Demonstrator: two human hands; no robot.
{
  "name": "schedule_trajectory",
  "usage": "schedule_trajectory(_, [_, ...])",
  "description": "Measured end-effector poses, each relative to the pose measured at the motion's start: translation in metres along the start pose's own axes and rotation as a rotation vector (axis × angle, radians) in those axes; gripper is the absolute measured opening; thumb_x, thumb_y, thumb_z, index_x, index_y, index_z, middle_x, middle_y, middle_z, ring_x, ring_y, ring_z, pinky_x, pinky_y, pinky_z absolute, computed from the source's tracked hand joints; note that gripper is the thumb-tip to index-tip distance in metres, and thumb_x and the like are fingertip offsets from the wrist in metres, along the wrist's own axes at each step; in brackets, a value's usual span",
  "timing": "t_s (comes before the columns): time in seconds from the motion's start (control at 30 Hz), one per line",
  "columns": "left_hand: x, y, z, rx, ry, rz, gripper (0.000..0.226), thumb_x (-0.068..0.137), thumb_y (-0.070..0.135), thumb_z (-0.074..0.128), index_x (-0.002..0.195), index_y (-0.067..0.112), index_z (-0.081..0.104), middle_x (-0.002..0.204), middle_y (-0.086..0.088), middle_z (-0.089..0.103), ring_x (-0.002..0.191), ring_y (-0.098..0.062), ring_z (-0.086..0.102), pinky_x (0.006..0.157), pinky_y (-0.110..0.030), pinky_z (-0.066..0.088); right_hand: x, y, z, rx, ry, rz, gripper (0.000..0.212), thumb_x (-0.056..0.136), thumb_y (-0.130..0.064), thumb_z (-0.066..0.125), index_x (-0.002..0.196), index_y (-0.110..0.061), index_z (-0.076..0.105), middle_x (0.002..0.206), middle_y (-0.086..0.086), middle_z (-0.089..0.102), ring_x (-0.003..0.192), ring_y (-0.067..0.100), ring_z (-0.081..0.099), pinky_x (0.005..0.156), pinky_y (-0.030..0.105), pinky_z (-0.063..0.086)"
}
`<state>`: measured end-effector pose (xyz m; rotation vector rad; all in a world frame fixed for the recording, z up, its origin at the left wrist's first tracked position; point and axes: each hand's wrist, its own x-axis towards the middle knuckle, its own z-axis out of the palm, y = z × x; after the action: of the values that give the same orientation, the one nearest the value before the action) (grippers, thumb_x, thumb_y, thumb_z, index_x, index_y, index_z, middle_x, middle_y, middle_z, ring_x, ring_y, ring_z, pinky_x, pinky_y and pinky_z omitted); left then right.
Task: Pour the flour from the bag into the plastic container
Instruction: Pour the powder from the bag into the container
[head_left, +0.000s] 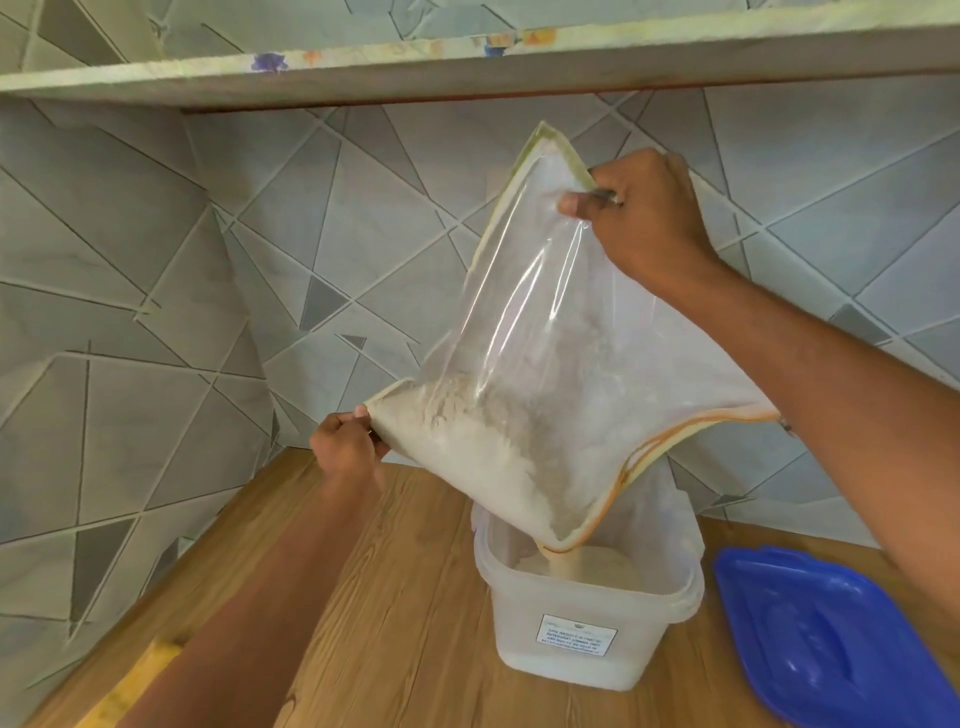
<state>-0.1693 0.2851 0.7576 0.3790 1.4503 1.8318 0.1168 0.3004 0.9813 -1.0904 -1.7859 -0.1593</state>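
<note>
Flour bag tipped over plastic container.
Left hand pinching bag corner; flour sliding toward low mouth corner above container; label unreadable; right hand pinching top edge; blue lid cut off right.

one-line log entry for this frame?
pour ongoing | left hand and right hand grip bag | flour entering container
</note>
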Motion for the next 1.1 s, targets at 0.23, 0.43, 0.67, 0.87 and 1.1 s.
schedule_trajectory(0.23, [-0.007, 0.01, 0.008, 0.031, 0.013, 0.022, 0.023, 0.103, 0.009, 0.056, 0.08, 0.008, 0.054, 0.101, -0.014, 0.069, 0.088, -0.027, 0.07, 0.067, -0.037, 0.062, 0.005, 0.007, 0.001, 0.044, 0.043, 0.1, 0.049, 0.089, -0.041, 0.072, 0.077, 0.007, 0.064, 0.068, 0.007, 0.05, 0.083, 0.021, 0.046, 0.069, 0.032, 0.038])
schedule_trajectory(0.43, [-0.01, 0.015, 0.013, 0.067, 0.011, 0.0, 0.019, 0.103, 0.006, 0.055, 0.084, 0.007, 0.054, 0.11, -0.017, 0.07, 0.097, -0.031, 0.07, 0.068, -0.038, 0.063, 0.002, 0.016, -0.004, 0.072, -0.004, 0.139, 0.057, 0.086, -0.036, 0.076, 0.05, -0.015, 0.038, 0.057, -0.002, 0.026, 0.059, 0.014, 0.029, 0.056, 0.027, 0.025])
schedule_trajectory(0.67, [-0.016, 0.016, 0.021, 0.042, -0.04, -0.013, 0.03, 0.103, 0.002, 0.052, 0.075, 0.011, 0.049, 0.09, -0.008, 0.064, 0.086, -0.026, 0.065, 0.078, -0.045, 0.062, -0.005, 0.026, -0.01, 0.097, 0.013, 0.119, 0.049, 0.085, -0.039, 0.077, 0.065, 0.003, 0.062, 0.061, 0.002, 0.036, 0.057, 0.019, 0.035, 0.057, 0.028, 0.031])
schedule_trajectory(0.87, [-0.016, 0.016, 0.024, 0.094, -0.011, 0.055, 0.028, 0.102, 0.018, 0.059, 0.076, 0.014, 0.052, 0.103, -0.015, 0.07, 0.1, -0.034, 0.071, 0.08, -0.047, 0.064, -0.006, 0.029, -0.013, 0.135, 0.056, 0.115, 0.051, 0.085, -0.039, 0.077, 0.077, 0.01, 0.066, 0.065, 0.0, 0.037, 0.063, 0.014, 0.037, 0.059, 0.027, 0.032])
schedule_trajectory(1.1, [-0.02, 0.02, 0.023, 0.133, -0.005, 0.226, 0.032, 0.105, 0.025, 0.054, 0.076, 0.02, 0.044, 0.086, -0.007, 0.063, 0.086, -0.029, 0.064, 0.074, -0.045, 0.064, -0.013, 0.028, -0.02, 0.162, 0.069, 0.11, 0.047, 0.086, -0.035, 0.077, 0.067, 0.005, 0.061, 0.064, -0.001, 0.035, 0.054, 0.007, 0.031, 0.053, 0.02, 0.031])
